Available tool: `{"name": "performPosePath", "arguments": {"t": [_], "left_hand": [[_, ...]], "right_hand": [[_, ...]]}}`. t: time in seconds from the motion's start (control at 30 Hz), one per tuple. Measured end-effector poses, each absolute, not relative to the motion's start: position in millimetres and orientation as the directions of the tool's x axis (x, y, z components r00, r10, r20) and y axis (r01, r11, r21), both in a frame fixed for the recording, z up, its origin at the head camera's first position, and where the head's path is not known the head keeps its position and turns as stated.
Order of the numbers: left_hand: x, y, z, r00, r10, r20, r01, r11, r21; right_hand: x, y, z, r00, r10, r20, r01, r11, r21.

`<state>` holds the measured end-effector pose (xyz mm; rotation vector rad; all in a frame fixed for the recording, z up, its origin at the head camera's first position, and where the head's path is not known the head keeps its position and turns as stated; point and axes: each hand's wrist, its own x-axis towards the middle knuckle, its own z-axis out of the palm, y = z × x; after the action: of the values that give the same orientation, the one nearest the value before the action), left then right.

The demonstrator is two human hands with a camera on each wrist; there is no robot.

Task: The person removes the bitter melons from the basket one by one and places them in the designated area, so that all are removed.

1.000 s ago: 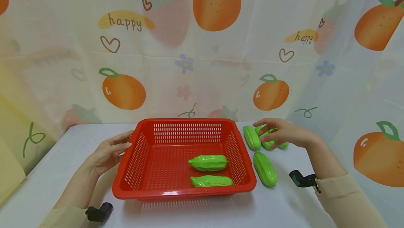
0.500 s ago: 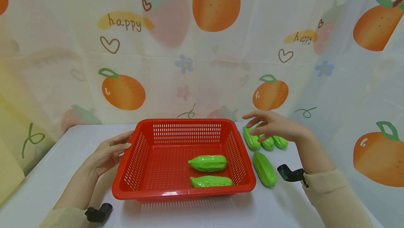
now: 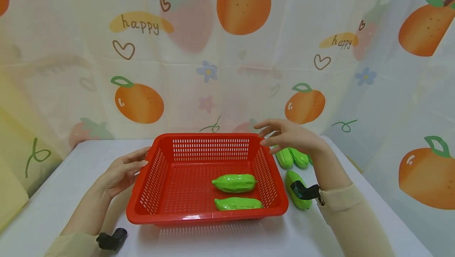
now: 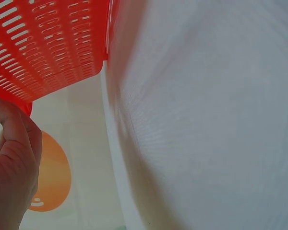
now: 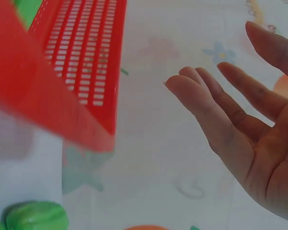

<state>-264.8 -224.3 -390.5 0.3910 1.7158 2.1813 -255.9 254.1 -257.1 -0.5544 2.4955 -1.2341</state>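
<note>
A red plastic basket [image 3: 206,218] with slotted walls stands on the table. My left hand [image 3: 119,176] pinches its left rim between thumb and fingers; the left wrist view shows that hand [image 4: 12,158] at the basket wall [image 4: 53,48]. Inside the basket, toward the right, lie two glossy green, ridged, elongated vegetables [image 3: 234,183]. Above the basket's back right corner hovers my right hand [image 3: 295,136], fingers loosely spread and holding nothing. In the right wrist view this hand [image 5: 249,129] is apart from the basket [image 5: 86,48].
More green vegetables [image 3: 284,158] lie right of the basket at the back, partly hidden by the right hand. Another one [image 3: 293,178] lies closer, partly behind the wrist camera [image 3: 305,190]. A fruit-patterned curtain [image 3: 227,71] hangs behind the white table [image 3: 199,245].
My right hand has moved left and slightly up, from over the back green vegetables to the basket's back right corner. The left hand and basket have stayed put.
</note>
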Motion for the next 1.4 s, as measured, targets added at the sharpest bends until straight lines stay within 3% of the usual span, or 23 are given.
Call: {"name": "performPosePath", "arguments": {"t": [0.53,1.4], "left_hand": [[-265,-223,-389,-0.902,0.431,0.016,-0.092,-0.228,0.969],[-266,-224,-392,-0.914,0.406,-0.019,-0.114,-0.212,0.971]], "right_hand": [[-268,213,-265,-0.867,-0.494,-0.067,-0.189,0.450,-0.873],[-298,179,-299,-0.822,-0.526,-0.217,-0.002,0.385,-0.923]]}}
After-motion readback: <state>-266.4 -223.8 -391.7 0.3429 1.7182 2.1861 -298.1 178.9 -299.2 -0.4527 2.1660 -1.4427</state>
